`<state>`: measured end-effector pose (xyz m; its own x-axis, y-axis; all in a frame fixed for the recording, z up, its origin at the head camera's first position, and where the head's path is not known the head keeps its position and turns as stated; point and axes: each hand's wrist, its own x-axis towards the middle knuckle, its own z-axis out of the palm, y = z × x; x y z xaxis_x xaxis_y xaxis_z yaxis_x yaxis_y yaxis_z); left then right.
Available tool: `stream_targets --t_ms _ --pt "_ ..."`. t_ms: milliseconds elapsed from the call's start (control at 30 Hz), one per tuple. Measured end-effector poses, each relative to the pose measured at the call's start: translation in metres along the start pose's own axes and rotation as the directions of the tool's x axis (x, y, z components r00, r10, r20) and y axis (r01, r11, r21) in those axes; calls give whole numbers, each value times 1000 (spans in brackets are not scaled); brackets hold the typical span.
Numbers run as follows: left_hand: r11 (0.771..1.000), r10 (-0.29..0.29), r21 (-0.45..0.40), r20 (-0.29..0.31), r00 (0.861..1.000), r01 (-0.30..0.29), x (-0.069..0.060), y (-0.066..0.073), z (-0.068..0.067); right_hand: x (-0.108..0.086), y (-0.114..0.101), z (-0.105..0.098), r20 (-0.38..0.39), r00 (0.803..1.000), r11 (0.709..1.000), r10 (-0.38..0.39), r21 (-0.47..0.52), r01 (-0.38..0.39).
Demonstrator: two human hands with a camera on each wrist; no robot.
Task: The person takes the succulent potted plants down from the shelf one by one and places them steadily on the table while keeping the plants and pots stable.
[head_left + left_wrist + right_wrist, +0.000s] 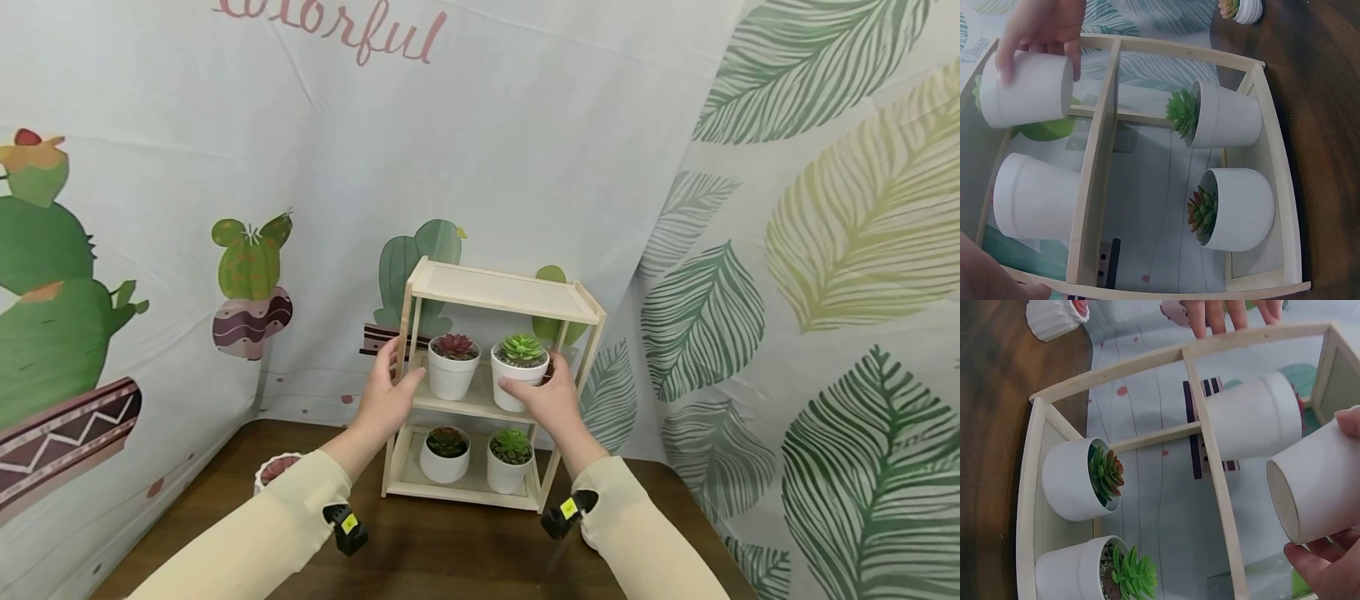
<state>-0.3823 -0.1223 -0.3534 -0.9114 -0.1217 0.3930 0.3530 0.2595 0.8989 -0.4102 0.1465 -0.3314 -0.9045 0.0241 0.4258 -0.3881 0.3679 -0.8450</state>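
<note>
As the right hand (551, 396) pinches a white pot (512, 393) between thumb and fingers, up it sits, just off the upper shelf (471, 407), at the right end, close to upright! Over at the left post (406, 321), the left hand (388, 398) has its fingers fairly straight and spread; whether it bears on the wooden rack (517, 287), I can't tell. Careful now: a thumb slipping on that smooth wall could drop the pot onto the near edge, then the table (420, 550). Swing it left and it might knock its neighbour; tip it, and the gravel, if loose, could spill.

Now the containers! The held one carries a bright green succulent (522, 347) in gravel (1110, 578). To its left, a second white pot (452, 379) has a dark red succulent (454, 345). On the lower shelf (478, 477), a rounder pot (444, 468) at left holds a reddish-green rosette (1202, 211), and a tapered pot (506, 477) at right a green plant (513, 442). Left on the table, a fluted pot (1054, 322) shows something red inside.
</note>
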Motion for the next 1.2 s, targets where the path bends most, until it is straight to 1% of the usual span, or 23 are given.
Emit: stream_targets --t_ms 267,433,567,767,967,1067,1200 --pt "1000 10 -26 -2 1000 -10 -1 2 -1 -23 -16 -13 87 995 998 -50 -39 54" --pt "1000 5 -23 -1 1000 -5 -2 3 -1 -35 -20 -25 108 992 997 -62 -34 66" --pt "1000 -1 -21 3 1000 1 -3 4 -1 -44 -19 -38 116 992 998 -58 -17 61" --pt "1000 -2 -22 7 1000 2 -3 4 0 -56 -12 -66 86 995 998 -46 -41 49" --pt "1000 -5 -20 8 1000 5 -3 3 0 -66 2 -98 -5 1000 997 -15 -71 14" --pt "1000 -5 -14 7 1000 5 -2 2 0 -72 11 -112 -49 999 998 8 -63 -11" --pt "1000 -8 -11 7 1000 8 -1 1 1 -80 25 -129 -91 995 997 52 -60 -58"
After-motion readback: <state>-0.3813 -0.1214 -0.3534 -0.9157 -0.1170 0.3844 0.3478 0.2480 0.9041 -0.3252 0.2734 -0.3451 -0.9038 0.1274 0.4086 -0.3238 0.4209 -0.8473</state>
